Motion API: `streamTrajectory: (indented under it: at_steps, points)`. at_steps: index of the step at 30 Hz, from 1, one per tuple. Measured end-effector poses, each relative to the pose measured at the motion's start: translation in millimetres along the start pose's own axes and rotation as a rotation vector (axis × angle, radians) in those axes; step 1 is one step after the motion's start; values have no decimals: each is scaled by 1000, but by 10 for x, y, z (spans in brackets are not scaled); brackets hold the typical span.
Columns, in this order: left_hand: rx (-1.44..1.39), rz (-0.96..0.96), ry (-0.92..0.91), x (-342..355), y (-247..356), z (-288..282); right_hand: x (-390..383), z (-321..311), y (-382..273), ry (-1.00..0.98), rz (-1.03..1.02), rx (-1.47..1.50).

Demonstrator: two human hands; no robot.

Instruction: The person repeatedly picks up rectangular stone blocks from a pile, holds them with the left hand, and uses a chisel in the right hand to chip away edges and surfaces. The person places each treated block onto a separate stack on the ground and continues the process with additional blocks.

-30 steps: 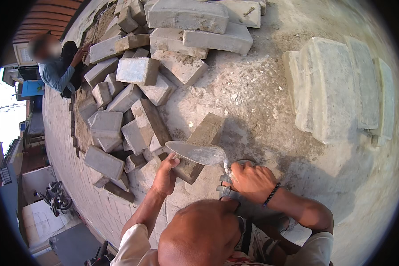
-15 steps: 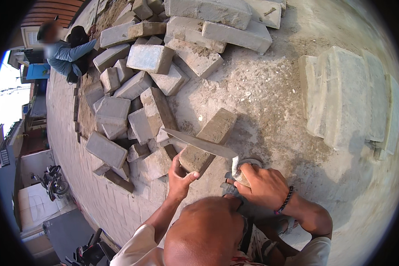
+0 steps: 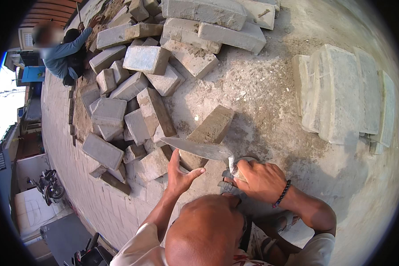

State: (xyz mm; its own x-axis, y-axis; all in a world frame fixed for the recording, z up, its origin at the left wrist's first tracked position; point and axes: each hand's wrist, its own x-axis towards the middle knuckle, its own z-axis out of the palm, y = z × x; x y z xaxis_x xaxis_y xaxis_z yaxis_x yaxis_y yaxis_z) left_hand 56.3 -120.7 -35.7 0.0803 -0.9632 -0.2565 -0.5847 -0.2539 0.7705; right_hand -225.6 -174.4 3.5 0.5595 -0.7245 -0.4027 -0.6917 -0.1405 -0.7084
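Low in the centre of the frame, the right hand [image 3: 259, 179] is clenched round the handle of a trowel [image 3: 197, 148], blade pointing left over a tan brick [image 3: 208, 133]. The left hand [image 3: 179, 175], fingers spread, rests against that brick, gripping nothing.

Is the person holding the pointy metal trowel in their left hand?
No, the trowel is gripped by the right hand, while the left hand rests open beside the brick.

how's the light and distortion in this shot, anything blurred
Head view: hard sunlight, the tilted brick and the stacked slabs casting dark shadows on the sand; fisheye bends the paving edges near the black rim; sky at far left is blown out; the co-worker's face is blurred; right hand and trowel sharp.
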Motion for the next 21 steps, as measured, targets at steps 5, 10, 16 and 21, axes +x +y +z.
streamTrajectory:
  at_steps: [5, 10, 16, 21]
  points:
    - [193, 58, 40, 173, 128, -7, 203, 175, 675, 189, 244, 144]
    - [-64, 149, 214, 614, 393, 105, 60, 83, 530, 338, 180, 325]
    - [-162, 35, 268, 1155, 363, -78, -35, 167, 333, 234, 146, 518]
    - [-657, 2, 161, 1097, 484, 167, -26, 177, -56, 276, 6, 652]
